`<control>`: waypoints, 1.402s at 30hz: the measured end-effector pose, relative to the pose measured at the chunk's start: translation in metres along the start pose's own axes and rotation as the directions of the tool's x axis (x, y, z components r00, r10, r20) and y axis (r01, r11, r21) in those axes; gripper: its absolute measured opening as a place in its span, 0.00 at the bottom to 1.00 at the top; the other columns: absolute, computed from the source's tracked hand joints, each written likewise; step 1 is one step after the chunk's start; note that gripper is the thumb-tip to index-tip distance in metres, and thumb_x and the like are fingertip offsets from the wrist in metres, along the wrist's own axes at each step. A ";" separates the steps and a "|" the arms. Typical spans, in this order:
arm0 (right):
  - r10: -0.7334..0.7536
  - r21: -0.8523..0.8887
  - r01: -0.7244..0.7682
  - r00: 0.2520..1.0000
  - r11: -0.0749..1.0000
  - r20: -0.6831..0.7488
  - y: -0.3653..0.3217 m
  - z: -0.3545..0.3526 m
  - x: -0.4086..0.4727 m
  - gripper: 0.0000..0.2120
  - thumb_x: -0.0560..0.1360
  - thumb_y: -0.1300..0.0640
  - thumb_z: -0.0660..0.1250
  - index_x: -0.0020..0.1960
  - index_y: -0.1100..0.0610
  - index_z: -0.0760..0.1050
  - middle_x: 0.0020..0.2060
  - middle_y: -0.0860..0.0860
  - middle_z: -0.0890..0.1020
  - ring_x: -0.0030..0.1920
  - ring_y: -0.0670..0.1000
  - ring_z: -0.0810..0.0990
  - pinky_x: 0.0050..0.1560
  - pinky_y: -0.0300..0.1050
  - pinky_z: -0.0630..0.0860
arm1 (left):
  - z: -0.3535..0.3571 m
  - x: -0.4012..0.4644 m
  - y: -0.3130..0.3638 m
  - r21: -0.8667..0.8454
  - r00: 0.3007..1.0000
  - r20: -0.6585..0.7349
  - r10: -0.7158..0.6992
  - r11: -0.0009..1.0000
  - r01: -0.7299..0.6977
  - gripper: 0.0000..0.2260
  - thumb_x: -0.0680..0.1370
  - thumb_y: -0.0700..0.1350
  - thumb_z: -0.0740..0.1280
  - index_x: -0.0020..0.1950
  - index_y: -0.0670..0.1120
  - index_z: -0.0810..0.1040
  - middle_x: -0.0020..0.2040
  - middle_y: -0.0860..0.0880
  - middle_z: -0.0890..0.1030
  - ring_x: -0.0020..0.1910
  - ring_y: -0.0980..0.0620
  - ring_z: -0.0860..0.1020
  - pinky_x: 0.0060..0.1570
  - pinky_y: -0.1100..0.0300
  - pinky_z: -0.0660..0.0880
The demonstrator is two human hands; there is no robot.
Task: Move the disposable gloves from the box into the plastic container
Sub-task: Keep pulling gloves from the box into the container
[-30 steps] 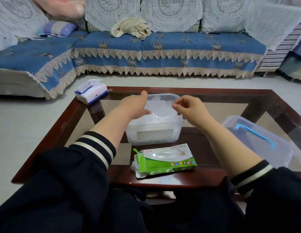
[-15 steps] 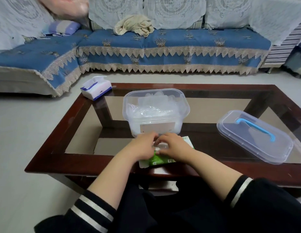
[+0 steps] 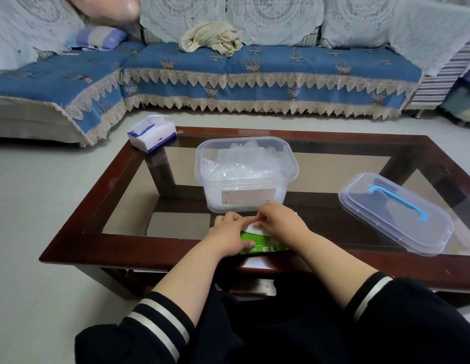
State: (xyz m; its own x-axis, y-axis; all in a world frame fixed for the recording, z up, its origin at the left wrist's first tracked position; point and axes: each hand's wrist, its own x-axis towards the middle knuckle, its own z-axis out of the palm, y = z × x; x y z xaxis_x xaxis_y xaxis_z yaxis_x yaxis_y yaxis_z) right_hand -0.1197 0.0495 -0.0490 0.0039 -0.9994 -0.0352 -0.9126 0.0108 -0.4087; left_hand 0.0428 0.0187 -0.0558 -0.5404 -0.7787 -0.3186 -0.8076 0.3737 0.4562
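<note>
Both hands, left hand (image 3: 230, 233) and right hand (image 3: 280, 223), rest on the green box (image 3: 265, 244) before the plastic container (image 3: 245, 174).

Evenly lit by soft, diffuse daylight; only faint shadows under the table (image 3: 71, 248). Pale glare along its glossy near rim and glass top. Wide-angle bending at the edges, curving the sofa (image 3: 255, 74). Blurred pink shape (image 3: 108, 7) top left; slight softness overall.

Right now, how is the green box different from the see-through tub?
The green box is cardboard, low and flat; the see-through tub is clear plastic, taller and bigger. Both hands, left hand and right hand, cover the box; nothing touches the tub. The tub shows gloves piled inside. Both sit on the table.
</note>
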 end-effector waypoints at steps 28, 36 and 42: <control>-0.324 -0.045 0.337 0.847 0.940 -0.423 -0.060 -0.123 0.107 0.07 0.75 0.54 0.69 0.49 0.56 0.81 0.44 0.49 0.78 0.42 0.46 0.73 0.46 0.42 0.75 | -0.002 0.004 -0.004 -0.044 1.000 0.002 -0.003 0.999 0.003 0.29 0.75 0.53 0.68 0.73 0.64 0.62 0.68 0.53 0.63 0.67 0.49 0.60 0.67 0.47 0.62; -0.270 -0.205 0.295 0.953 0.933 0.139 -0.028 -0.060 0.153 0.07 0.76 0.56 0.69 0.53 0.53 0.81 0.49 0.48 0.83 0.45 0.44 0.77 0.57 0.44 0.75 | -0.015 -0.005 -0.006 -0.059 0.996 -0.087 0.028 0.998 -0.033 0.28 0.75 0.58 0.68 0.74 0.60 0.64 0.74 0.54 0.62 0.74 0.52 0.56 0.72 0.48 0.54; -0.255 -0.105 0.274 0.952 0.956 0.168 -0.028 -0.064 0.149 0.10 0.75 0.58 0.70 0.55 0.56 0.81 0.49 0.48 0.82 0.43 0.43 0.75 0.50 0.36 0.69 | -0.074 -0.011 0.010 -0.024 0.541 -0.828 0.144 0.957 -0.291 0.10 0.81 0.49 0.60 0.46 0.47 0.78 0.41 0.52 0.78 0.37 0.52 0.74 0.35 0.56 0.70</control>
State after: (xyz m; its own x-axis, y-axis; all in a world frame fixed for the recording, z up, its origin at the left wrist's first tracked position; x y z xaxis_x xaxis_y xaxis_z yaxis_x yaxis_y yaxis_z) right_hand -0.1200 -0.1019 0.0155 0.3052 -0.9487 -0.0830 -0.9142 -0.2675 -0.3044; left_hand 0.0586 -0.0067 0.0140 -0.2130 -0.7852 0.5815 -0.6099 0.5718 0.5487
